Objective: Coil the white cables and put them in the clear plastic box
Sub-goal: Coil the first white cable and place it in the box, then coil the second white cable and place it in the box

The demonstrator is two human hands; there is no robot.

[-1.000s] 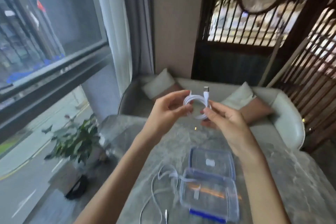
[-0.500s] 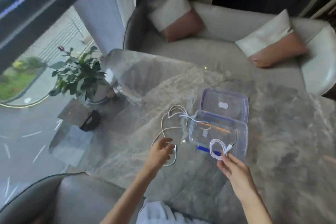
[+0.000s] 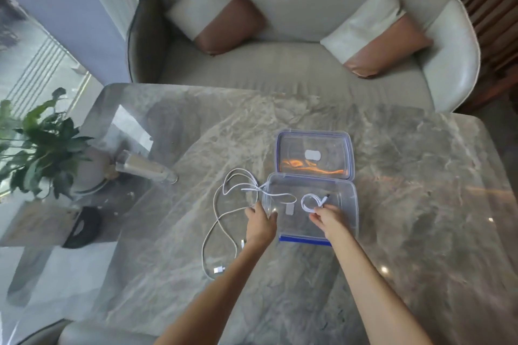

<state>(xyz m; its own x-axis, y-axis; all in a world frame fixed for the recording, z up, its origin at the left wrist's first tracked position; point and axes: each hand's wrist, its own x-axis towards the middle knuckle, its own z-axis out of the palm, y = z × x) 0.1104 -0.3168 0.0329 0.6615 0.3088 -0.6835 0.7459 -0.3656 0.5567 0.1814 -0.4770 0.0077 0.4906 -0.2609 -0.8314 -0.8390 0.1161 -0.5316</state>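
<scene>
The clear plastic box (image 3: 351, 204) with a blue front clip stands open on the marble table, its lid (image 3: 314, 136) lying just behind it. My right hand (image 3: 328, 220) reaches inside the box and pinches a small coiled white cable (image 3: 309, 202). My left hand (image 3: 260, 223) grips the box's left wall. Another white cable (image 3: 221, 221) lies loose on the table to the left of the box, one end draped over the box's left rim and a plug near my left forearm.
A clear glass (image 3: 145, 168) lies on its side at the table's left. Beyond the left edge, a potted plant (image 3: 42, 143) stands lower down. A pale sofa (image 3: 294, 64) with two cushions runs along the table's far edge.
The view dropped from the room to the table. Both hands lowered; my right hand carried the coil into the box, and my left hand let go of it and took the box's left wall.
</scene>
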